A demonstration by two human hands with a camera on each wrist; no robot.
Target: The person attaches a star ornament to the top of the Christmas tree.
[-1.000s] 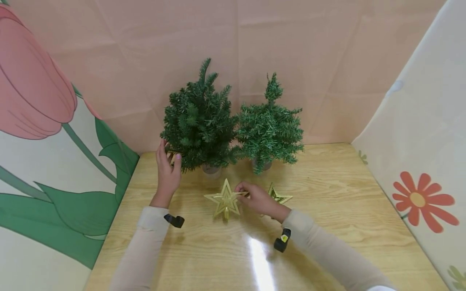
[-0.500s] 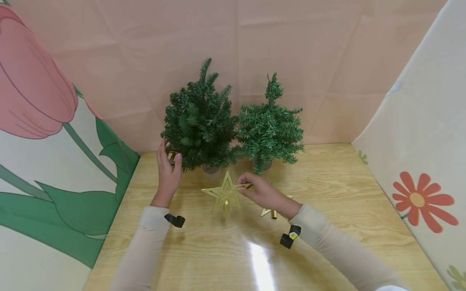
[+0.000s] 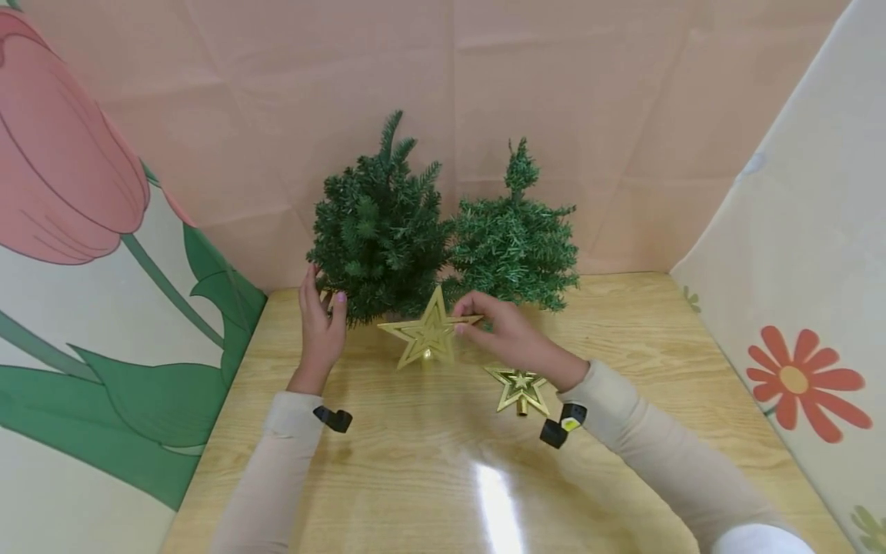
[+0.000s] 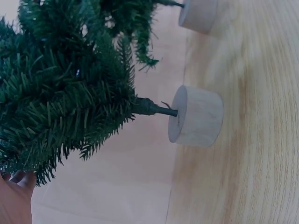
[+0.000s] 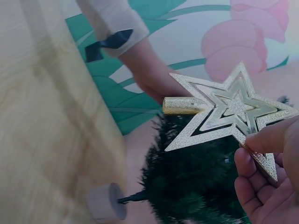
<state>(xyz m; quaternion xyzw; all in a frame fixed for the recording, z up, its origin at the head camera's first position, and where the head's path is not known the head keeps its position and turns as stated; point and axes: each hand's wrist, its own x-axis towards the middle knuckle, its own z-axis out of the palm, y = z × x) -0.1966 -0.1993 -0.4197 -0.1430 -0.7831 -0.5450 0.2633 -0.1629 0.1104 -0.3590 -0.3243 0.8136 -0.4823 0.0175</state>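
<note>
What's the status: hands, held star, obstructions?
Right hand pinches gold star by one point, above table. Left hand at side of left tree. Second star on table. Nothing visibly blocking.

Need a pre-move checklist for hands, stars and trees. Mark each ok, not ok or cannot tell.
1. Right hand pinches the held star by one arm: ok.
2. Held star's tube free of the right fingers: ok.
3. Left hand has a firm hold on the left tree: cannot tell; branches hide the fingertips.
4. Left tree's base standing on the table: ok.
5. Other star resting on the table, unheld: ok.
6. Visible gap between left tree and right tree branches: not ok; they overlap in the head view.
</note>
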